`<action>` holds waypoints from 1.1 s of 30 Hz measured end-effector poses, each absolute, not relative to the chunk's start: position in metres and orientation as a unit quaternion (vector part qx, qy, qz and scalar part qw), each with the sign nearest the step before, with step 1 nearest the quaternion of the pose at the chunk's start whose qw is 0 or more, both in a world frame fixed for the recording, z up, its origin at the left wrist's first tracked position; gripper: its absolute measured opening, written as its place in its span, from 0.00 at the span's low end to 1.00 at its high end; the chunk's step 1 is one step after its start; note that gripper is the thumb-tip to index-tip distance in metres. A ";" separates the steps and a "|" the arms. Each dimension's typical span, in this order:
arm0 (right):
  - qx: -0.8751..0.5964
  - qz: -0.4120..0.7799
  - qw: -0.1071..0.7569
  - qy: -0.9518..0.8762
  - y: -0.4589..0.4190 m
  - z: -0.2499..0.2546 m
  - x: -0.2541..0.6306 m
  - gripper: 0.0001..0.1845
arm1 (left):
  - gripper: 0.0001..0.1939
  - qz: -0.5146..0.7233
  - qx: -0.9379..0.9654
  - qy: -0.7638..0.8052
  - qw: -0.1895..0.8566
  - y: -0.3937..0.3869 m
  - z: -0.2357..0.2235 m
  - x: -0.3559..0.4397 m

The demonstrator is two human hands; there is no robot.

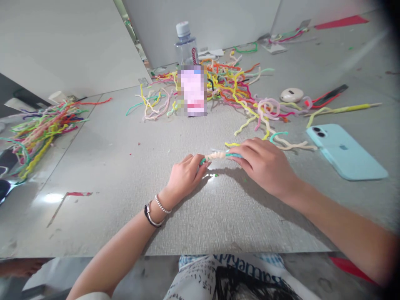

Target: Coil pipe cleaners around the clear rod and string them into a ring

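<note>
Between my two hands, just above the grey table, stretches a fuzzy pipe cleaner (218,155), cream and coiled in the middle with teal at both ends. My left hand (186,176) pinches its left teal end between thumb and fingers. At the other end, my right hand (265,168) grips the teal part, thumb below and fingers above. Close behind the right hand lie a yellow pipe cleaner (233,144) and a curved teal one (279,134). A small white and green bit (214,175) lies on the table below the held piece.
A tangled heap of coloured pipe cleaners (231,81) spreads across the back, around a blurred upright phone (193,91) and a bottle (186,48). Another bundle (46,135) lies left. At right are a light-blue phone (348,152), a white case (291,95) and a yellow-wrapped stick (356,107).
</note>
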State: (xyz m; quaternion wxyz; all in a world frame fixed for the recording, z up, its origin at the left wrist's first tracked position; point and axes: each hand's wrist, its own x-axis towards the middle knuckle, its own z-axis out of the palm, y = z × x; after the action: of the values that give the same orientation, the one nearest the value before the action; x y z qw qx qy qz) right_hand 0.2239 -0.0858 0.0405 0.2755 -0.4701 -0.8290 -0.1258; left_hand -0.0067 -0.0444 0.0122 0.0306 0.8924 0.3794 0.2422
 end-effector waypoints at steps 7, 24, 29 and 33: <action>-0.451 -0.092 0.247 -0.853 -0.088 0.035 0.217 0.15 | 0.18 0.248 0.923 0.292 0.031 -0.046 0.014 -0.007; -0.435 -0.053 0.210 -0.874 -0.091 0.031 0.213 0.08 | 0.19 0.235 0.937 0.260 -0.006 -0.051 0.015 -0.005; -0.458 -0.046 0.225 -0.859 -0.088 0.033 0.215 0.09 | 0.18 0.273 0.917 0.289 0.027 -0.050 0.013 -0.007; -0.486 -0.055 0.218 -0.845 -0.084 0.032 0.220 0.18 | 0.17 0.336 0.873 0.334 0.113 -0.049 0.011 -0.009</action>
State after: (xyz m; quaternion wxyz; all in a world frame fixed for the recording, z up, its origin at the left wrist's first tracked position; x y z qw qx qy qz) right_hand 0.2199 -0.0838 0.0320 0.2181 -0.4859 -0.8446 -0.0551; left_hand -0.0087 -0.0492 0.0105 0.1128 0.8731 0.3344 0.3364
